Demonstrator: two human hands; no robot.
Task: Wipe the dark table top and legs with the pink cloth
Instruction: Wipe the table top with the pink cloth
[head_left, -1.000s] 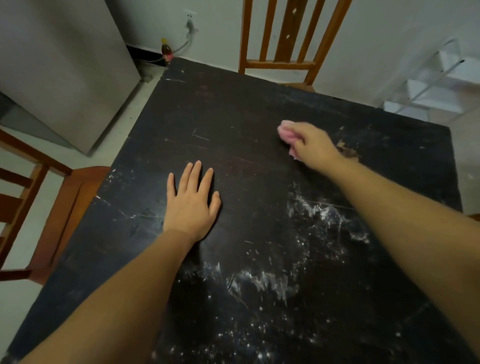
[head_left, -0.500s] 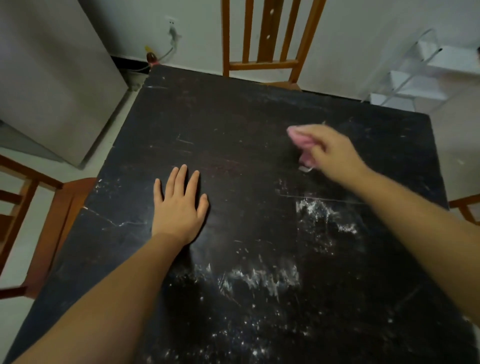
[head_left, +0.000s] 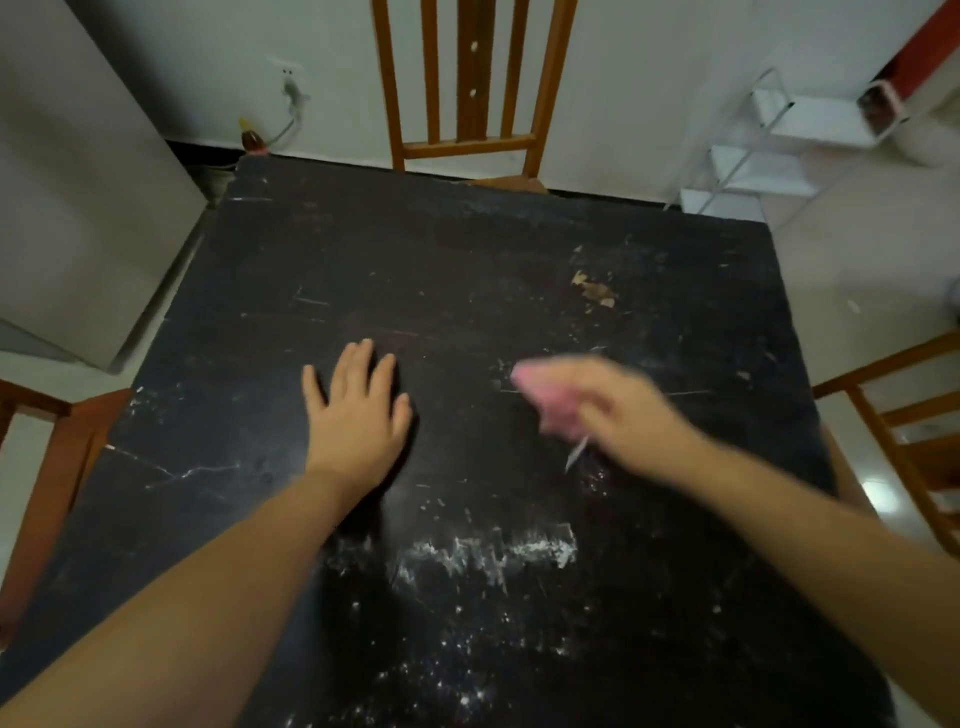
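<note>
Dark wood table top (head_left: 467, 270), square, scuffed and scratched, filling most of the view. White powdery smears (head_left: 493, 556) lie nearer the person than both hands, between the 2 forearms; pale specks scatter nearer still. Brown flaky patch (head_left: 595, 291) sits beyond the right hand.

Left hand (head_left: 356, 415): palm flat on the table top, fingers straight and slightly spread, holding nothing.

Right hand (head_left: 623, 415): motion-blurred, fingers curled round the pink cloth (head_left: 550, 397), which bunches out past the fingertips toward the left hand; whether the cloth touches the surface cannot be told. Hands well apart.

Room: 1 wooden slat-back chair (head_left: 467, 104) beyond both hands, at the far edge; 1 chair (head_left: 47, 467) outboard of the left hand; 1 chair (head_left: 904, 415) outboard of the right hand. Grey cabinet side (head_left: 78, 182) far left. White wire rack (head_left: 769, 150) far right. Wall socket (head_left: 289, 70) with plug and cable, pale wall, light floor.
</note>
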